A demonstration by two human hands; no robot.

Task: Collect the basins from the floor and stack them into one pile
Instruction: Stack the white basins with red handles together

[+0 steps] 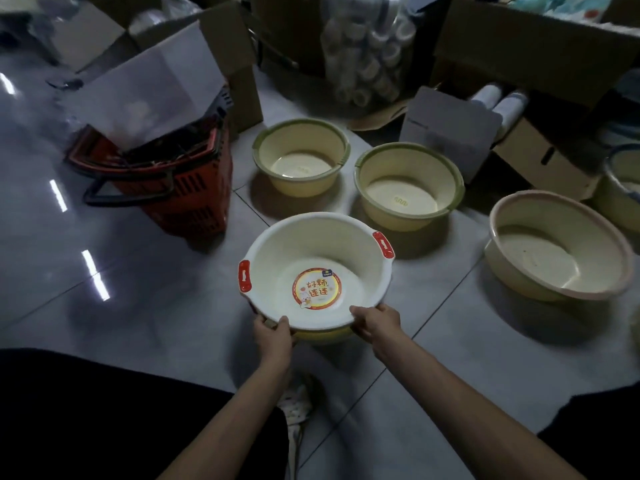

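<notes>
A white basin (pixel 311 244) with red handles and a round sticker inside is in front of me, nested on a yellow basin whose rim (pixel 322 336) shows beneath its near edge. My left hand (pixel 272 332) and my right hand (pixel 375 322) both grip the near rim of this pile. Two cream basins with green rims stand on the floor beyond it, one at the back (pixel 300 157) and one to its right (pixel 408 187). A larger cream basin with a pink rim (pixel 557 245) lies further right.
A red shopping basket (pixel 162 181) with black handles stands at the left. Cardboard boxes (pixel 540 157) and wrapped rolls (pixel 370 57) line the back. Another basin (pixel 623 181) is cut off at the right edge. My shoe (pixel 294 407) rests on the grey tiles below the pile.
</notes>
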